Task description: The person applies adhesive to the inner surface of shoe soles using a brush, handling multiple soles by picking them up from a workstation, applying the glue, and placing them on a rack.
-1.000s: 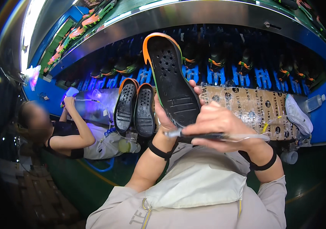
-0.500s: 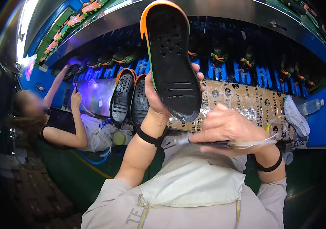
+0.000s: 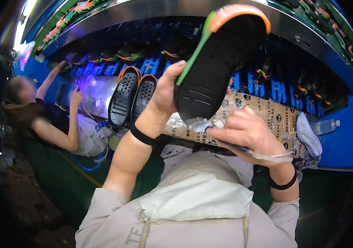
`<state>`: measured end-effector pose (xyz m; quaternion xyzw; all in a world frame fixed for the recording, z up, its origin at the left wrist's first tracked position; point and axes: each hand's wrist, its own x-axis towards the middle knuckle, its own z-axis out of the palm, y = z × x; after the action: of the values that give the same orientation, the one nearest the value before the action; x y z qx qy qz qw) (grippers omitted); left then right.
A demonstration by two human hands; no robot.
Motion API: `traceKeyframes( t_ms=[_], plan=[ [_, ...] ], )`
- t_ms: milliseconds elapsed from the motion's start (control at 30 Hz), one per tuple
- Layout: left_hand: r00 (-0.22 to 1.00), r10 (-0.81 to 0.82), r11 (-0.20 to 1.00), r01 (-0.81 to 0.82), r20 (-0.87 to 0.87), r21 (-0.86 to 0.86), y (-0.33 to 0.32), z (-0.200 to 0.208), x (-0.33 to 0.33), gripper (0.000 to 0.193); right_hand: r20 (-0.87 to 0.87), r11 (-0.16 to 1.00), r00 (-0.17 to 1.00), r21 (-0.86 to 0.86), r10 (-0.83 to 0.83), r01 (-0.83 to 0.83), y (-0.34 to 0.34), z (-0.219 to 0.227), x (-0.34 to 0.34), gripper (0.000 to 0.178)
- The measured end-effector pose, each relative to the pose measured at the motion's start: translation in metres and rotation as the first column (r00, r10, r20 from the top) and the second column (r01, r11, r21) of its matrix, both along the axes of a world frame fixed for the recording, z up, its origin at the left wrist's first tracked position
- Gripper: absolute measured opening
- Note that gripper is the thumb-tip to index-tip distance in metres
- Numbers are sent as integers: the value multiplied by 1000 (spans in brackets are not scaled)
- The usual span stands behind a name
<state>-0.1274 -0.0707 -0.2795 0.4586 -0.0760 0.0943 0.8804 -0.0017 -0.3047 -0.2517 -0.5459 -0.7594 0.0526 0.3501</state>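
Observation:
My left hand (image 3: 166, 91) grips a shoe sole (image 3: 215, 68) by its sides, thumb on the left edge, fingers mostly hidden behind. The sole tilts to the upper right, its black inner face toward me, with an orange and green rim, small holes and short ridges. My right hand (image 3: 253, 136) is closed around the dark handle of a brush (image 3: 200, 125) that has a clear tube along it. The pale bristles meet the sole's near end. Left of my left hand, two more black soles with orange rims, one sole (image 3: 123, 97) and another sole (image 3: 145, 96), lean side by side.
Printed brown cardboard (image 3: 263, 115) under clear film covers the bench. At right lie a white shoe-shaped piece (image 3: 308, 134) and a clear bottle (image 3: 327, 126). Blue holders (image 3: 277, 91) line the back under a metal ledge. A co-worker (image 3: 56, 120) reaches into the rack at left.
The held sole has tilted to the right and come closer to my right hand. My right hand has brought the brush up from my lap onto the sole's near end.

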Motion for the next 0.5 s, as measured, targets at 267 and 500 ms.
traceKeyframes(
  t_ms=[267, 500],
  plan=[
    [980, -144, 979, 121, -134, -166, 16, -14, 11, 53, 84, 1000, 996, -12, 0, 1, -2, -3, 4, 36],
    [956, -85, 996, 89, -280, -1, 15, -3, 17, 42, 126, 1000, 992, -6, -26, 27, -3, -1, 12, 37]
  ],
)
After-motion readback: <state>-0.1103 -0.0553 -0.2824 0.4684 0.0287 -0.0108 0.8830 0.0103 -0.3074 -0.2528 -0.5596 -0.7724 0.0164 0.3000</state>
